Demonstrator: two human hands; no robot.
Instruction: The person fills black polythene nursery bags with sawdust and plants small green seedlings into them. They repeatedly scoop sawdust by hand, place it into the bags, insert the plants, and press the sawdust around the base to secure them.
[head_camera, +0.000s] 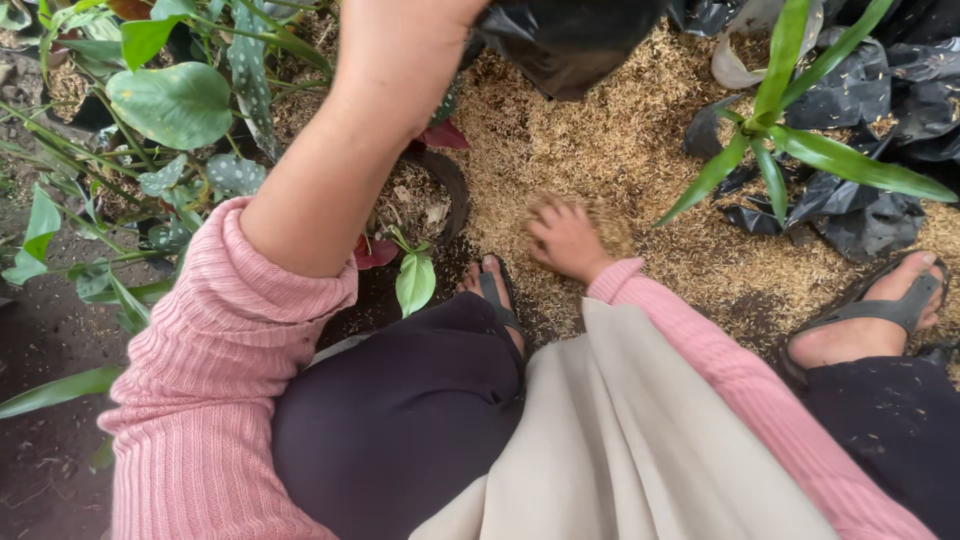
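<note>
My left arm, in a pushed-up pink sleeve, reaches up to the top edge, where my left hand (440, 15) is mostly cut off at a black plastic grow bag (565, 45); its fingers are hidden. My right hand (566, 238) rests low on a heap of tan rice husks (600, 140), fingers curled into the husks and scooping some. Both of my feet in grey sandals (495, 290) flank the heap as I crouch.
Potted plants with spotted and heart-shaped green leaves (175, 100) crowd the left. A dark round pot (440, 190) sits beside my left arm. On the right, a long-leaved green plant (790, 140) stands among crumpled black plastic bags (860, 210). Dark soil lies at far left.
</note>
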